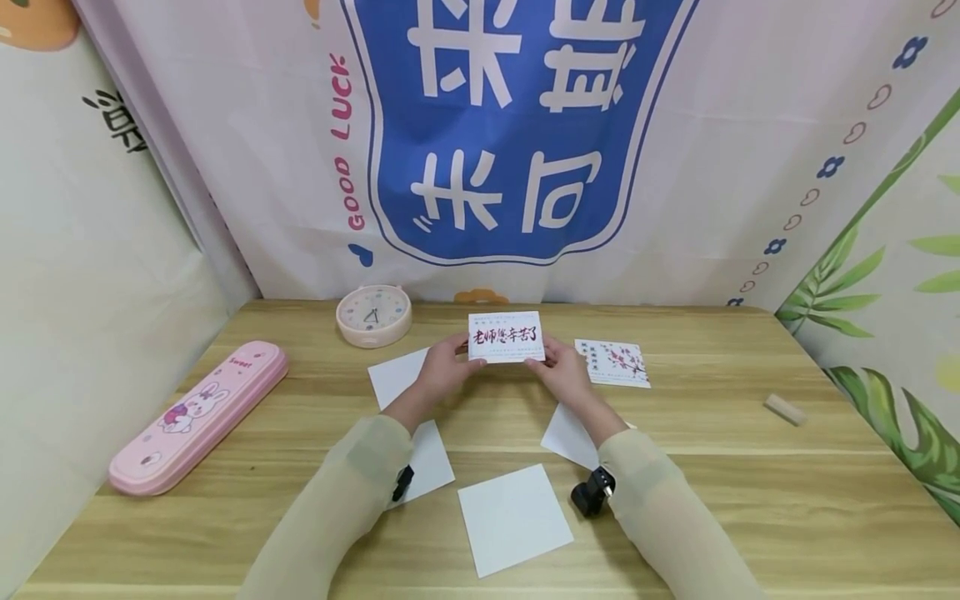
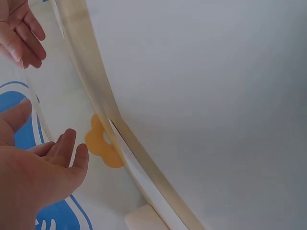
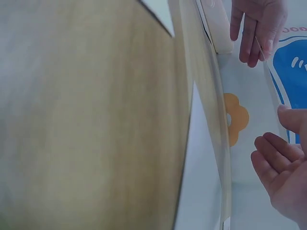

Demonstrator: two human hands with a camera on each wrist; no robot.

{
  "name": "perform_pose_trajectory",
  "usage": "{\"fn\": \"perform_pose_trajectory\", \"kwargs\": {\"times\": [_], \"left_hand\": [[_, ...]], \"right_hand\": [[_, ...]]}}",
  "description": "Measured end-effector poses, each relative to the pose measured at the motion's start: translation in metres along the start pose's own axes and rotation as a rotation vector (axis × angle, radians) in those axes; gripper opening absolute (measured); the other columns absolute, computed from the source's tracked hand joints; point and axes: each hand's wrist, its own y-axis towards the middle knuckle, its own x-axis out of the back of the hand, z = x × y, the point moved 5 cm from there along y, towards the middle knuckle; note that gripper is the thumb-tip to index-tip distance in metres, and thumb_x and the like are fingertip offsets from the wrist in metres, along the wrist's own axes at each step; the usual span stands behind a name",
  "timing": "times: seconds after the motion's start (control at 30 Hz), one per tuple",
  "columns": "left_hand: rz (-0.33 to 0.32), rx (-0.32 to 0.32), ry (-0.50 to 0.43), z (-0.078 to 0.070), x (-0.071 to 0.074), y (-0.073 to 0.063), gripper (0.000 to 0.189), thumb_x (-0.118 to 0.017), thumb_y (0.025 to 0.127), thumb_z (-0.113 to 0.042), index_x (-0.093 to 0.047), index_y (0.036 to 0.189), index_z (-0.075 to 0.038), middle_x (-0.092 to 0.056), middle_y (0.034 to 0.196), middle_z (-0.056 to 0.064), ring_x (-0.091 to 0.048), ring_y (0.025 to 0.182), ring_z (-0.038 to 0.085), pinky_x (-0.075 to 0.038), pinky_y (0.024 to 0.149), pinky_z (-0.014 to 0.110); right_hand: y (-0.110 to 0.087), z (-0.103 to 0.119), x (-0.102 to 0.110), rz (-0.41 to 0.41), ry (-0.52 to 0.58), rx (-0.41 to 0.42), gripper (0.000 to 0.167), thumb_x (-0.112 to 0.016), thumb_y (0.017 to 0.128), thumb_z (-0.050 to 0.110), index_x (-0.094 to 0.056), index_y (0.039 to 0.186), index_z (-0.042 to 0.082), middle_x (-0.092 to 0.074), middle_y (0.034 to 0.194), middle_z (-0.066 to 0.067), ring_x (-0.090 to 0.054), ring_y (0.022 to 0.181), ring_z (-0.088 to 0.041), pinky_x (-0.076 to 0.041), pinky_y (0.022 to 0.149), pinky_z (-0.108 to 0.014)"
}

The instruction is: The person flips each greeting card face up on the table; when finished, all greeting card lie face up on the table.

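Observation:
A white card with red Chinese lettering [image 1: 505, 337] is held up near the table's back edge. My left hand [image 1: 442, 372] pinches its left side, and my right hand [image 1: 564, 372] pinches its right side, thumbs in front. In the left wrist view the left hand [image 2: 45, 177] shows its fingers behind the card, which appears almost edge-on. The right wrist view has the right hand [image 3: 288, 177] in a similar pose. Just right of the right hand lies a card printed with red blossoms [image 1: 617, 363]. White blank cards lie under and between the arms, one of them [image 1: 515, 521] at the front.
A pink pencil case [image 1: 198, 417] lies at the left. The round pink clock [image 1: 374, 316] stands at the back left. At the right is a small tan block [image 1: 785, 409]. A printed curtain [image 1: 300, 167] hangs right behind the table [image 1: 712, 500].

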Motion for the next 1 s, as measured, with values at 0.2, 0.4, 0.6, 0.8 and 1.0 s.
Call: {"fn": "perform_pose_trajectory", "kwargs": {"times": [0.2, 0.4, 0.6, 0.8, 1.0], "left_hand": [[-0.046, -0.053, 0.015, -0.002, 0.001, 0.001, 0.05, -0.067, 0.075, -0.011, -0.047, 0.121, -0.005, -0.057, 0.095, 0.006, -0.05, 0.091, 0.019, -0.041, 0.079, 0.03], [-0.078, -0.094, 0.002, -0.004, 0.003, 0.001, 0.047, -0.068, 0.074, -0.012, -0.051, 0.117, -0.004, -0.057, 0.089, 0.005, -0.051, 0.085, 0.018, -0.043, 0.074, 0.028], [-0.082, -0.102, 0.11, -0.001, 0.002, 0.004, 0.053, -0.069, 0.074, -0.018, -0.049, 0.121, -0.006, -0.054, 0.113, 0.01, -0.046, 0.106, 0.023, -0.034, 0.091, 0.035], [-0.061, -0.085, 0.271, 0.004, -0.001, 0.006, 0.059, -0.069, 0.073, -0.025, -0.046, 0.123, -0.004, -0.044, 0.126, 0.012, -0.035, 0.117, 0.026, -0.023, 0.098, 0.038], [0.008, -0.021, 0.302, 0.011, -0.004, 0.007, 0.058, -0.068, 0.074, -0.024, -0.045, 0.124, -0.005, -0.04, 0.128, 0.012, -0.03, 0.121, 0.027, -0.018, 0.099, 0.04]], "right_hand": [[0.0, 0.002, -0.001, 0.01, -0.048, 0.045, 0.051, -0.065, 0.076, 0.011, -0.045, 0.12, -0.005, -0.059, 0.101, -0.017, -0.057, 0.091, -0.025, -0.046, 0.076, -0.027], [0.0, 0.001, 0.002, -0.005, -0.038, 0.029, 0.051, -0.065, 0.077, 0.016, -0.046, 0.121, -0.001, -0.058, 0.104, -0.016, -0.055, 0.093, -0.024, -0.044, 0.079, -0.032], [0.0, -0.004, 0.003, 0.004, -0.103, -0.014, 0.056, -0.065, 0.077, 0.022, -0.043, 0.125, 0.002, -0.045, 0.123, -0.016, -0.04, 0.113, -0.03, -0.031, 0.094, -0.038], [-0.001, -0.014, 0.001, 0.036, -0.09, -0.021, 0.057, -0.064, 0.078, 0.02, -0.041, 0.126, 0.002, -0.04, 0.128, -0.015, -0.034, 0.118, -0.029, -0.025, 0.097, -0.036], [-0.001, -0.024, -0.004, 0.062, -0.14, -0.053, 0.059, -0.064, 0.078, 0.022, -0.04, 0.128, 0.003, -0.038, 0.129, -0.017, -0.033, 0.118, -0.03, -0.024, 0.097, -0.036]]}}
